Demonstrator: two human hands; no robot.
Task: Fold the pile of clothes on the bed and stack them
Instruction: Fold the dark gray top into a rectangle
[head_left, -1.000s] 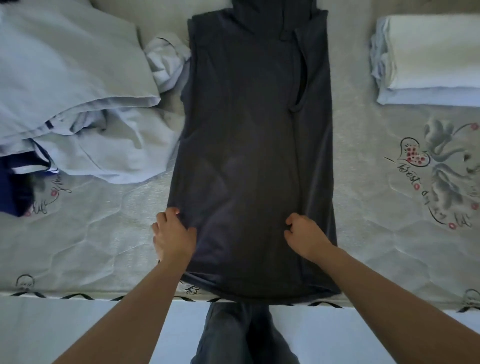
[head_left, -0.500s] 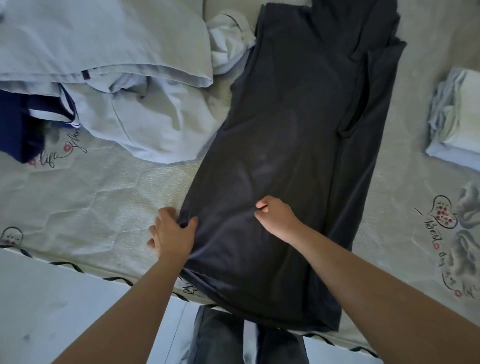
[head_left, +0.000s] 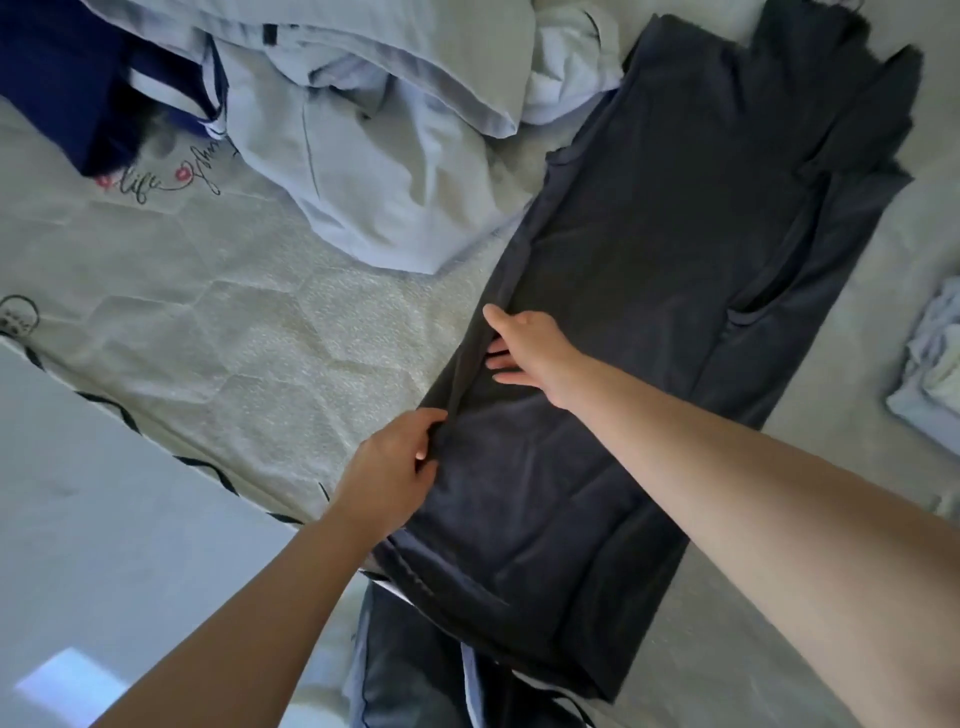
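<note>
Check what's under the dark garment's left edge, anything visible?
The dark garment lies flat on the mattress. The left hand pinches that edge; the right hand rests beside it. What lies beneath is covered.

folded pile (head_left: 930, 364) at 3 o'clock cropped by frame edge; navy garment (head_left: 62, 78) at 10 o'clock cropped; left hand (head_left: 395, 467) fingertips hidden under dark garment (head_left: 649, 312).

A bed (head_left: 223, 332) is seen covered by a pale quilted mattress surface, stitched in hexagon shapes and printed with black script (head_left: 171, 179) and small pink hearts. Its near edge is trimmed with a dark wavy line (head_left: 109, 410). Beyond that edge, a smooth light floor (head_left: 104, 545) is lit by a bright patch (head_left: 67, 680).
</note>
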